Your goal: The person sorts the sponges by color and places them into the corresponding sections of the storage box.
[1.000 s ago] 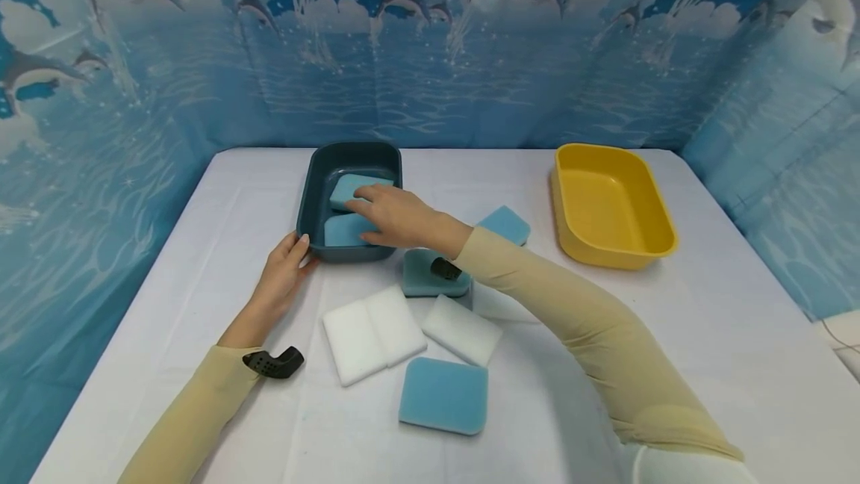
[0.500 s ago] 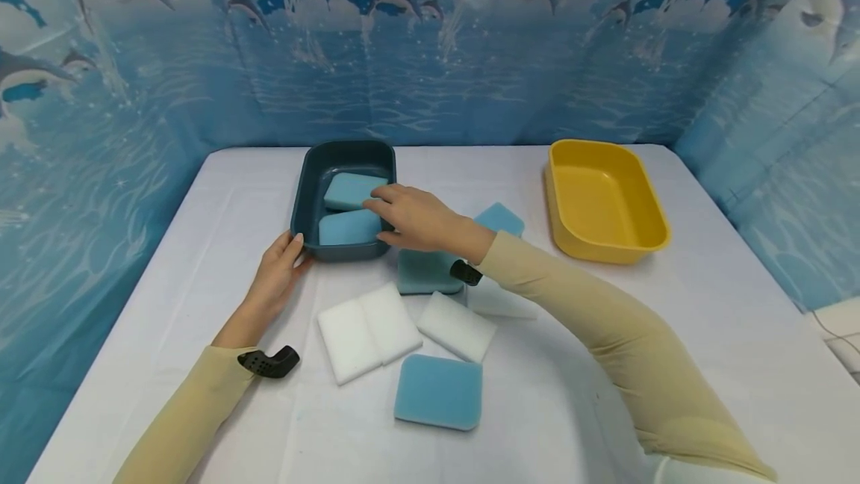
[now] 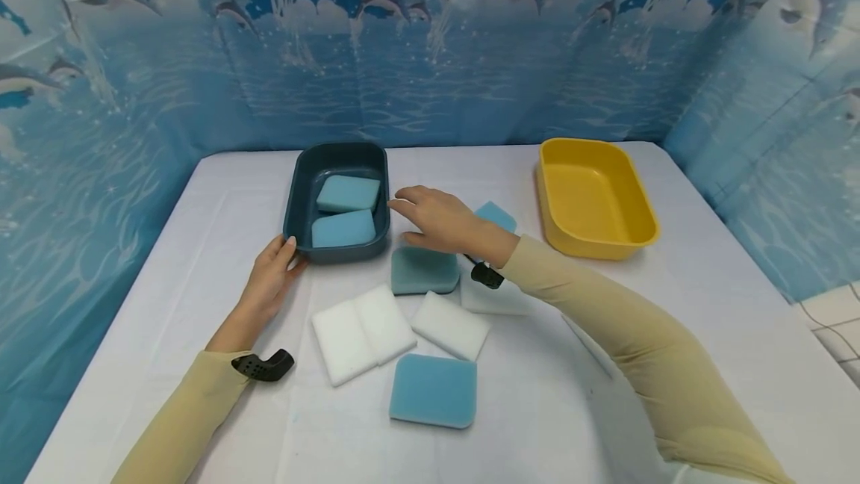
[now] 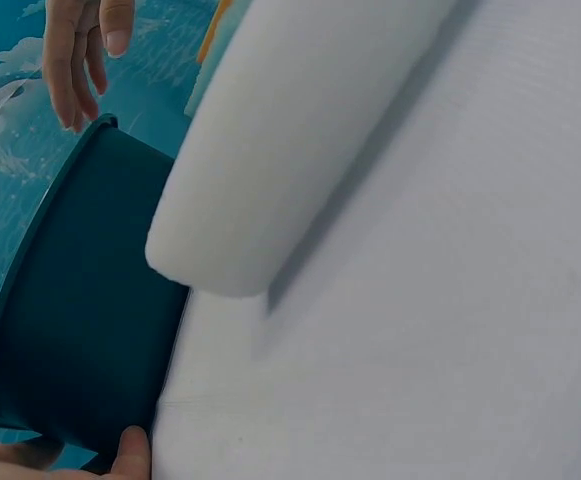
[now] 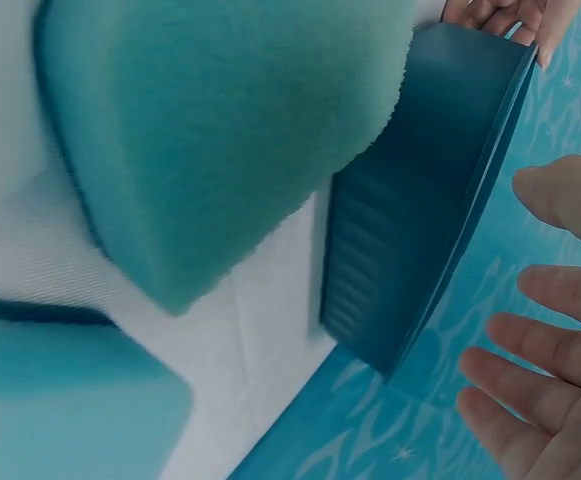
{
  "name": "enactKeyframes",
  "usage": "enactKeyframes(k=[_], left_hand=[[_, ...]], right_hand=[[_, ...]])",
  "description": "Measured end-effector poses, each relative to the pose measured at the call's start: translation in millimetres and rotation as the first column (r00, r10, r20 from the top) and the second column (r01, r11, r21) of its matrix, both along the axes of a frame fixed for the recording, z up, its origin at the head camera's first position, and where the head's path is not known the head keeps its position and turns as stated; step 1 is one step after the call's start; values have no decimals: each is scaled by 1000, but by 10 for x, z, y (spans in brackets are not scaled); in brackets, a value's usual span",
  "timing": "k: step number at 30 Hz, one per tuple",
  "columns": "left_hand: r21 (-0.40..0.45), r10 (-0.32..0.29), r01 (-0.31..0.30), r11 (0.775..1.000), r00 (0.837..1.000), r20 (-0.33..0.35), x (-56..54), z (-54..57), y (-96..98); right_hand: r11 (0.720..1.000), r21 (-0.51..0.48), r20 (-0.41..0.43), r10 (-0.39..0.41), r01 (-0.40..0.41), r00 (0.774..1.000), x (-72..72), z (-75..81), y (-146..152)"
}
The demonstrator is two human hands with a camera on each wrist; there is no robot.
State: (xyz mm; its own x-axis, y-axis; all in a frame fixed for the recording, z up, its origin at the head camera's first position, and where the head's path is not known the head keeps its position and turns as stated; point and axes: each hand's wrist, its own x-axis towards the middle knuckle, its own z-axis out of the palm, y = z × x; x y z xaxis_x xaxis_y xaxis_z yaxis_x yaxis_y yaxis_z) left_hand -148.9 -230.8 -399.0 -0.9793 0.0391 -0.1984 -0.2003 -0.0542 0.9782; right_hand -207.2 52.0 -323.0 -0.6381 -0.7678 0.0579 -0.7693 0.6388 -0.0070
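Observation:
My left hand (image 3: 265, 286) grips the near left corner of a dark teal plastic bin (image 3: 346, 254), thumb at the rim. Inside the bin lie two light blue sponges, one farther back (image 3: 348, 193) and one nearer (image 3: 343, 229). My right hand (image 3: 443, 221) hovers just right of the bin, its fingers spread and holding nothing. Below that hand sits a green-teal sponge (image 3: 425, 270). Another blue sponge (image 3: 497, 215) is partly hidden behind my right wrist. In the left wrist view, fingertips (image 4: 132, 455) touch the bin's outer wall.
A yellow bin (image 3: 598, 247) stands at the back right. White sponges (image 3: 363, 334) lie on the white table near the middle, with another white one (image 3: 452, 325) beside them. A blue sponge (image 3: 433, 391) lies nearest me. A dolphin-print curtain (image 3: 430, 95) hangs behind the table.
My right hand has drawn back rightward from over the dark teal bin, uncovering the two blue sponges inside. My left hand keeps its hold on the bin. The head view has shifted slightly.

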Motion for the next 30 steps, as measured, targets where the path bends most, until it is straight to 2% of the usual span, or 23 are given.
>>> enactKeyframes(k=[17,30], left_hand=[[-6,-15,15,1000,1000,-4,-1,-7,-11],[1,-13,13,1000,1000,-7,8,-15,-8]], right_hand=[[997,-56,-8,-54,53,999,16,-138,405],[992,-25,-5,-124,124,992,52,-236,703]])
